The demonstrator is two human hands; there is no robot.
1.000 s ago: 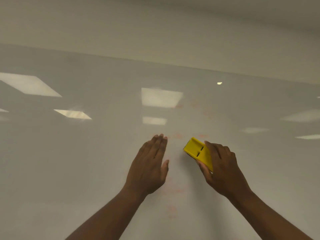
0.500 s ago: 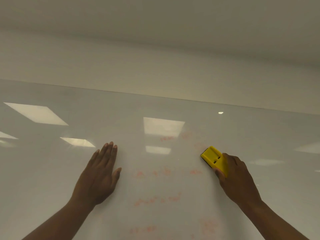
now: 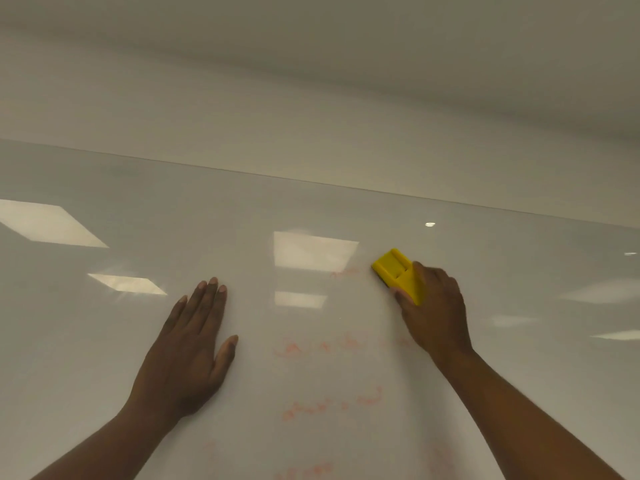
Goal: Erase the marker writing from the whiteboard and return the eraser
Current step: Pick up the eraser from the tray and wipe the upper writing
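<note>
A glossy whiteboard (image 3: 104, 341) fills the lower two thirds of the view. Faint orange-red marker writing (image 3: 322, 346) runs in several smeared lines down its middle. My right hand (image 3: 434, 313) grips a yellow eraser (image 3: 398, 271) and presses it flat on the board, just right of the topmost faint marks. My left hand (image 3: 190, 351) lies flat on the board to the left of the writing, fingers together, holding nothing.
The board's top edge (image 3: 311, 181) runs across the view, with pale wall and ceiling above it. Bright reflections of ceiling lights (image 3: 313, 251) lie on the board's surface.
My right hand has carried the eraser up and to the right across the writing. My left hand moved left, away from the right one, and stays flat on the board. More writing shows below.
</note>
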